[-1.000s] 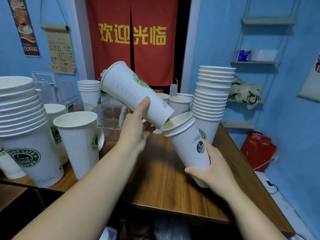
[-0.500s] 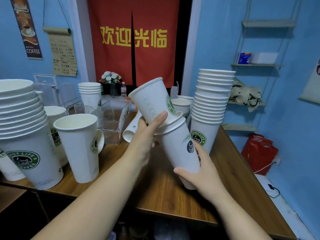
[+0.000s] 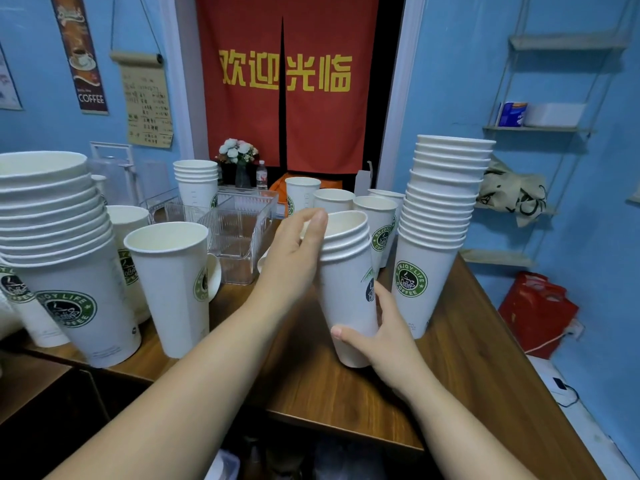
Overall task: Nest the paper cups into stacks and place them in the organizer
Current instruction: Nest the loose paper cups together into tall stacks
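A short stack of nested white paper cups (image 3: 346, 289) with a green coffee logo is held just above the wooden table (image 3: 460, 341), tilted slightly left. My right hand (image 3: 381, 337) grips its lower part from the right. My left hand (image 3: 294, 254) rests against the rims at the top left, fingers touching the uppermost cup. A clear plastic organizer (image 3: 239, 230) stands behind my left hand, nothing visible in it. Tall cup stacks stand at the right (image 3: 440, 220) and the far left (image 3: 59, 251).
A single tall cup (image 3: 173, 285) stands left of my arm. Several loose cups (image 3: 377, 216) and a short stack (image 3: 197, 183) sit at the back by the organizer. A flower vase (image 3: 239, 161) and red curtain lie beyond. The table's right edge drops toward a red bag (image 3: 536, 310).
The cup in my left hand has slid fully down into the stack in my right hand. The stack has moved lower and closer to upright, and my left hand now rests at its rims.
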A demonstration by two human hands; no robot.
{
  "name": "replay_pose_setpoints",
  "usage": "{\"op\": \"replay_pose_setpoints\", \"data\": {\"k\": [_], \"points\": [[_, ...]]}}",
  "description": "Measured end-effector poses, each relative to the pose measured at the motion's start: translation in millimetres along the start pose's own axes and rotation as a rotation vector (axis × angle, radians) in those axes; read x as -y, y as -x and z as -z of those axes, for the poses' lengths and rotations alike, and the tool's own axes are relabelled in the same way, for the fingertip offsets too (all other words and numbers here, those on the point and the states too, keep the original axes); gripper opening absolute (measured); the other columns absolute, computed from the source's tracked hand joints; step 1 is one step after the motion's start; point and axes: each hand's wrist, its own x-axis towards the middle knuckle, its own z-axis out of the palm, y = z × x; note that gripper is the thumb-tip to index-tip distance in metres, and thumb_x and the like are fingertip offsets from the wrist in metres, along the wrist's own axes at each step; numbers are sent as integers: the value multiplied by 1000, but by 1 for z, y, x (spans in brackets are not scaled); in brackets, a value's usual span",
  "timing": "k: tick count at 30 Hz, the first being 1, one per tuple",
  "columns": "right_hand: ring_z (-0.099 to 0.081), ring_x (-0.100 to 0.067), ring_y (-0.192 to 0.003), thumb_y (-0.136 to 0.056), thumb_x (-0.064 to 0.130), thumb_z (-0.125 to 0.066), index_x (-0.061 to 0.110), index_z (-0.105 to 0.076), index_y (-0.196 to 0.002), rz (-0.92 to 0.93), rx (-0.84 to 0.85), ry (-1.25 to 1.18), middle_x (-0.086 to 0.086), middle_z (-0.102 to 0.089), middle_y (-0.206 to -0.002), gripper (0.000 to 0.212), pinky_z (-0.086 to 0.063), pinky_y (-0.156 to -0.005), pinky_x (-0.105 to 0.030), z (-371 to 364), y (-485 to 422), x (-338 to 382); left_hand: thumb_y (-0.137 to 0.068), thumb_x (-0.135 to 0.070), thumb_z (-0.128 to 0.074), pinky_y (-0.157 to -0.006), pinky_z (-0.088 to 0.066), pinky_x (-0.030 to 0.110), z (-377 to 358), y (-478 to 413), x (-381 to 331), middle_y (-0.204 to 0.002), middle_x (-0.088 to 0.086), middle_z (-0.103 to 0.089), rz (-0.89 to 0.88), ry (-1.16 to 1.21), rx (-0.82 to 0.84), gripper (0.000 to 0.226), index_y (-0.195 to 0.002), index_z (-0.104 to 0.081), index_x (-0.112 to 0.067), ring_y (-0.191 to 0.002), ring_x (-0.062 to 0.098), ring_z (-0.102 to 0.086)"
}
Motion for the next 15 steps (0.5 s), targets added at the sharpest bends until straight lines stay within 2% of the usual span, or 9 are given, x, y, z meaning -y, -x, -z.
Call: {"op": "replay_pose_setpoints", "data": {"k": [2, 5, 8, 10, 12, 15], "points": [[-46, 17, -112, -65, 23, -83, 50, -37, -119, -7, -4, -27, 29, -48, -124, 76, -39, -98, -14, -5, -5, -1, -92, -55, -37, -111, -31, 31, 0, 0, 0, -140, -3, -45, 6, 15, -18, 57, -135, -46, -20, -130, 9, -41], [-47, 13, -115, -66, 21, -83, 34, -38, -130, -6, -11, -40, 25, -51, -125, 79, -39, -105, -24, -15, -13, -4, -96, -45, -37, -110, -24, 23, -1, 5, 1, -151, -7, -32, 7, 25, 23, 55, -145, -30, -21, -137, 5, -29], [-51, 1, -118, -63, 28, -82, 30, -37, -130, -34, -25, -54, 18, -53, -128, 81, -41, -106, -32, -20, -19, -10, -96, -38, -45, -103, -25, 17, 5, 15, 9, -151, -8, -31, -8, -76, 8, 56, -147, -27, -23, -135, 4, -31], [-50, -4, -120, -67, 23, -82, 34, -33, -129, -56, -28, -64, 17, -49, -128, 80, -40, -105, -31, -22, -22, -11, -91, -31, -58, -99, -30, 18, 20, 26, 17, -139, -3, -44, -122, -243, -194, 53, -140, -40, -22, -124, 6, -41], [-48, -6, -119, -69, 19, -81, 31, -30, -134, -66, -44, -84, 17, -47, -126, 84, -39, -101, -27, -24, -21, -10, -81, -27, -62, -96, -27, 12, 35, 40, 26, -122, 4, -55, -249, -462, -451, 46, -125, -54, -16, -113, 15, -47], [-47, -6, -115, -69, 16, -81, 24, -29, -137, -65, -72, -104, 14, -45, -124, 85, -37, -96, -25, -34, -19, -4, -74, -30, -61, -100, -13, 3, 49, 60, 42, -118, 16, -52, -232, -526, -702, 50, -118, -55, -7, -114, 22, -40]]}}
